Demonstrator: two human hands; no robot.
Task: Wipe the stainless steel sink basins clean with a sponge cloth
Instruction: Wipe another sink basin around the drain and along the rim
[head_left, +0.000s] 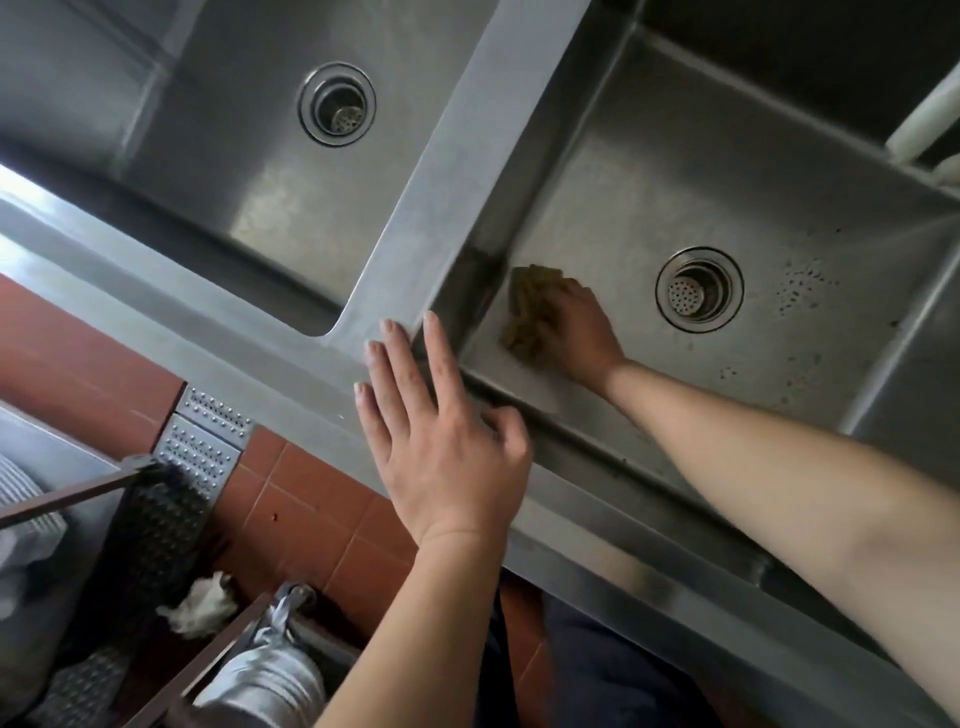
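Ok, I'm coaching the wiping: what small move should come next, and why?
Probably sweep the right hand and sponge cloth rightward, past the drain: the cloth sits at the basin's left wall, while dark specks dot the floor beyond.
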